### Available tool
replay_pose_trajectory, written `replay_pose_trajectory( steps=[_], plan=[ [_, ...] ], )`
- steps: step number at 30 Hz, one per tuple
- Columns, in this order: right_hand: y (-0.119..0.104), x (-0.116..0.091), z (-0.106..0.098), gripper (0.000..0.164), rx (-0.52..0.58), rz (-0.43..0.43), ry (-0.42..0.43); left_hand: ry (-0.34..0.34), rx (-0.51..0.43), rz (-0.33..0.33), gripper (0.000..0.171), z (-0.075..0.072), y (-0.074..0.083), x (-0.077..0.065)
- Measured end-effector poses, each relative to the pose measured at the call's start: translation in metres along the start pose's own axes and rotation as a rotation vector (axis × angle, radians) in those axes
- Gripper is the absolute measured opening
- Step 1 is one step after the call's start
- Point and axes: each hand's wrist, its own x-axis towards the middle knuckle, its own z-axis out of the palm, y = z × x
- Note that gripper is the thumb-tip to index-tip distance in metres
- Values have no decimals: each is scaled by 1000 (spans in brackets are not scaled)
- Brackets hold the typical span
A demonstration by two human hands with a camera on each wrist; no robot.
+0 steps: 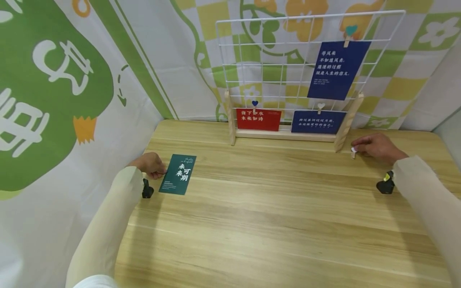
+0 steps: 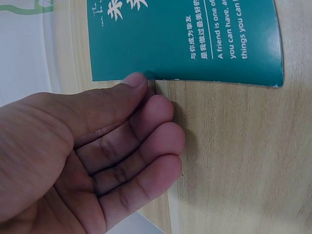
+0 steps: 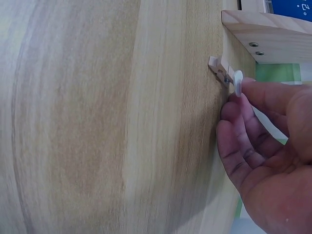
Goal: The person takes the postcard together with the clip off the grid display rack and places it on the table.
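A dark green card with white lettering lies on the left part of the table. My left hand pinches its left edge between thumb and forefinger; in the left wrist view the thumb tip overlaps the card while the other fingers curl loosely beside it. Over at the right, my right hand holds a small wooden clothespin by its white-heart end, close to the tabletop. The right wrist view has the clothespin pointing away from the fingertips, near the rack's wooden foot.
A white wire grid rack on wooden feet stands at the table's back. Clipped to it are a red card, a small blue card and a tall blue card. A patterned cloth hangs behind the wooden table.
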Motion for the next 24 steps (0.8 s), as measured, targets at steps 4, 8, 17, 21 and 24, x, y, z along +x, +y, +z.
replay_pose_trajectory(
  steps=[4, 8, 17, 21, 24],
  plan=[
    [1, -3, -2, 44, -74, -13, 14, 0, -19, 6, 20, 0, 0, -1],
    [3, -6, -5, 45, -101, -13, 22, 2, -38, 2, 18, -1, 1, -2],
    [7, -15, -15, 43, -94, -25, 59, 49, -9, 57, 17, -5, 5, -8],
    [3, -20, -20, 44, -66, -28, 62, 81, 14, 83, 16, -8, 10, -12],
    [0, -24, -23, 46, -72, -25, 68, 100, 25, 107, 16, -9, 15, -16]
  ],
)
